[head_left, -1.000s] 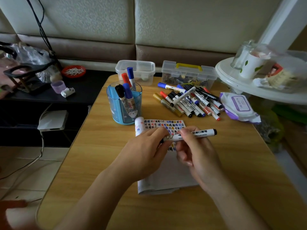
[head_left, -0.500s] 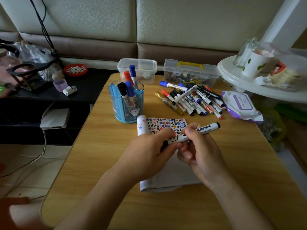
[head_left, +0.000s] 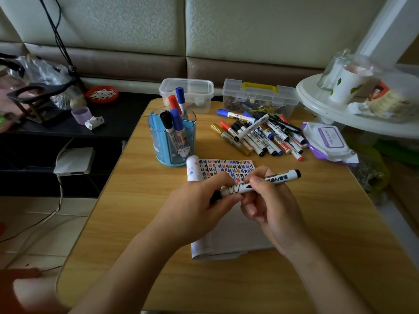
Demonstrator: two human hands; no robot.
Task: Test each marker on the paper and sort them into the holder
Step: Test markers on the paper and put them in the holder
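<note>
The wooden worktop (head_left: 140, 200) carries everything. A sheet of paper (head_left: 229, 241) lies at its middle, its far end covered in small coloured test marks. It is thin and limp and would likely slide or crease under a pressing tip, so one hand should flatten it while writing. From the hands, the blue holder (head_left: 158, 141) stands at 11 o'clock with four markers upright in it. It looks like light plastic and may tip if a marker is dropped in carelessly. The loose pile of markers (head_left: 256, 134) lies at 1 o'clock. These are stiff, smooth, round barrels that roll easily. Over the paper, both hands hold one black marker (head_left: 276, 177) nearly level. The right hand (head_left: 272, 207) has its fingers curled round the middle of the barrel. The left hand (head_left: 192, 207) pinches the black cap end (head_left: 215, 197) at 9 o'clock. The marker is light and rigid, and the barrel is the best place to grip it, pulling straight along it, since the cap probably comes off with a snap.
</note>
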